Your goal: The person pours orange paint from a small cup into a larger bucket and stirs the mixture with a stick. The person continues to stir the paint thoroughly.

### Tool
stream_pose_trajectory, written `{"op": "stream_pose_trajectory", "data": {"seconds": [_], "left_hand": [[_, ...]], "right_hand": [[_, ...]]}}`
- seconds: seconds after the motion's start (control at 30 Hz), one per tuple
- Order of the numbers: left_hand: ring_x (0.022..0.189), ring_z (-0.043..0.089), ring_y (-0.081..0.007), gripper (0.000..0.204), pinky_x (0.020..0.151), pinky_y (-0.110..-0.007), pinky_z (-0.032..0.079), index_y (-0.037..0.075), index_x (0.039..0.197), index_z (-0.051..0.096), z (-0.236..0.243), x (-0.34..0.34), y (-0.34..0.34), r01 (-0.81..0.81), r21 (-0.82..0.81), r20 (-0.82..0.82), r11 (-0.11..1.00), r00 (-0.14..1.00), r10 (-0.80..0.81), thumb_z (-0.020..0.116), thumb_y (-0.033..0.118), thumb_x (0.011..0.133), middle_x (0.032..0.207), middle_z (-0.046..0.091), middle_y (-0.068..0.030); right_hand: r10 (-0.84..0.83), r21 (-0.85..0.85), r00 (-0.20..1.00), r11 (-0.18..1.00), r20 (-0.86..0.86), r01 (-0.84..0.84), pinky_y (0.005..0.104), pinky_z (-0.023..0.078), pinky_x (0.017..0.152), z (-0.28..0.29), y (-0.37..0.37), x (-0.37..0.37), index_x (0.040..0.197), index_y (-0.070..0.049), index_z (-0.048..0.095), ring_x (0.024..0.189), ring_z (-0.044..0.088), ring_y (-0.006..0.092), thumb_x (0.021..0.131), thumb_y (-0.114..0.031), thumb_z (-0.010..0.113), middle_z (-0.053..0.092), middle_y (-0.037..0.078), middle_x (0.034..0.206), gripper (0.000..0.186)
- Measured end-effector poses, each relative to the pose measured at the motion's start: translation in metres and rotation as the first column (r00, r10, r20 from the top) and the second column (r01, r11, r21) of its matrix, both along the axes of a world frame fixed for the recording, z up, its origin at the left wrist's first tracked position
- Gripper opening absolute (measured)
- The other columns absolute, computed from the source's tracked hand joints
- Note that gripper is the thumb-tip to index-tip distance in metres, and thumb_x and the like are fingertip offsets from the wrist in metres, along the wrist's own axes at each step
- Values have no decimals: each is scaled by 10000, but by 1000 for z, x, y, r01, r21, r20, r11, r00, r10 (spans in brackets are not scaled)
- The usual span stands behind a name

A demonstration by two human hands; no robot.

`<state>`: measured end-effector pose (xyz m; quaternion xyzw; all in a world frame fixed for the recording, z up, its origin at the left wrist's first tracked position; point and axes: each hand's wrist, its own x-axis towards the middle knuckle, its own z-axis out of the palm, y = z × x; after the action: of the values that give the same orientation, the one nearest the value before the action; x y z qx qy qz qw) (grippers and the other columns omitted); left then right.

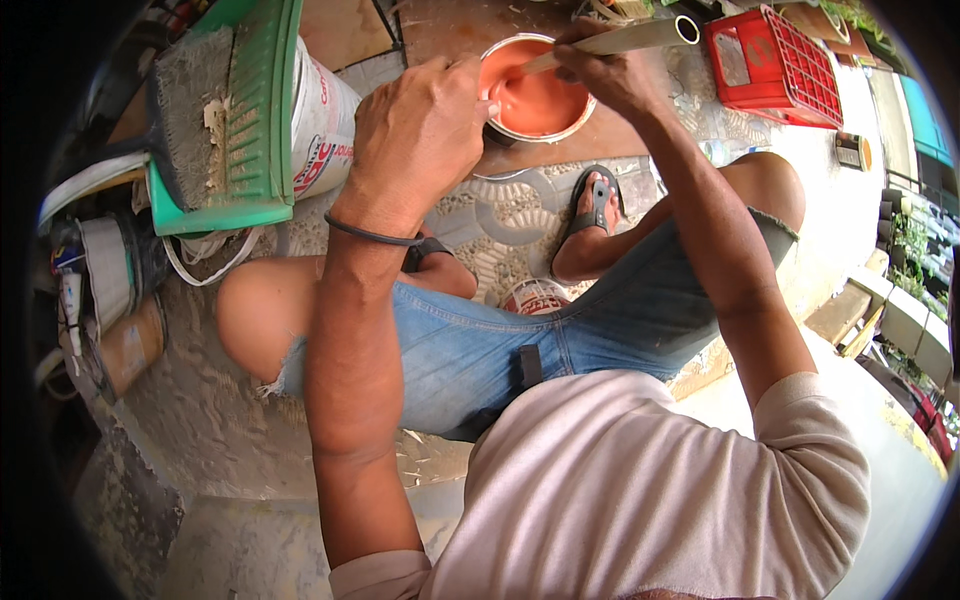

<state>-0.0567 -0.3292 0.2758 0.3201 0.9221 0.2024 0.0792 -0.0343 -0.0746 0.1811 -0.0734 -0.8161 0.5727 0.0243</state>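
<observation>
A round can of orange paint [540, 105] stands in front of my feet, with swirls on the paint's surface. My left hand [425, 125] is closed on the can's left rim, its thumb over the edge. A black band circles that wrist. In my right hand [605, 70], above the far right of the rim, is a pale hollow tube [640, 38]. The tube slants down to the left, and its lower end dips into the paint. Its open round end points right, past my hand.
At the left a green dustpan [265, 120] with debris leans before a white bucket [325, 120]. A red plastic crate [775, 70] stands at the far right, a small tin [852, 152] near it. My sandalled foot [595, 215] rests on patterned paving [505, 215].
</observation>
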Motion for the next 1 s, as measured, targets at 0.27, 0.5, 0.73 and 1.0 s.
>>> {"op": "stream_pose_trajectory", "data": {"seconds": [0.27, 0.5, 0.73, 1.0], "left_hand": [[1026, 712, -446, 382, 862, -519, 574, 6, 1238, 698, -4, -4, -1, -20, -7, -19, 1000, 1000, 20, 764, 225, 932, 1102, 737, -233], [1017, 715, -445, 380, 847, -510, 579, 10, 1241, 702, -11, -4, 0, 12, 36, -62, 999, 998, -10, 768, 219, 931, 1094, 739, -230], [1023, 713, -443, 393, 855, -507, 578, -2, 1246, 692, -2, -1, 2, -2, 9, -10, 1000, 1000, 2, 770, 219, 930, 1098, 740, -228], [1021, 712, -444, 394, 854, -507, 578, -12, 1241, 691, -7, -4, -1, 10, 20, -40, 1000, 999, -10, 769, 218, 931, 1109, 737, -233]], "right_hand": [[38, -25, 992, 999, 118, -36, 303, 624, 696, 0, 1, 2, 1011, -7, 704, 766, 763, 160, 959, -155, 729, 723, 68, 830, 159], [2, 294, 991, 955, 136, -42, 276, 552, 609, 6, 26, 0, 980, -8, 728, 673, 704, 129, 940, -141, 727, 714, 65, 762, 139], [-6, 238, 999, 971, 45, -5, 298, 570, 632, 4, 12, -4, 945, -18, 721, 669, 707, 130, 945, -156, 722, 726, 61, 772, 138], [26, -56, 991, 998, 135, -18, 285, 586, 657, 3, 0, -1, 968, -9, 710, 699, 721, 144, 949, -150, 734, 713, 65, 792, 144]]}}
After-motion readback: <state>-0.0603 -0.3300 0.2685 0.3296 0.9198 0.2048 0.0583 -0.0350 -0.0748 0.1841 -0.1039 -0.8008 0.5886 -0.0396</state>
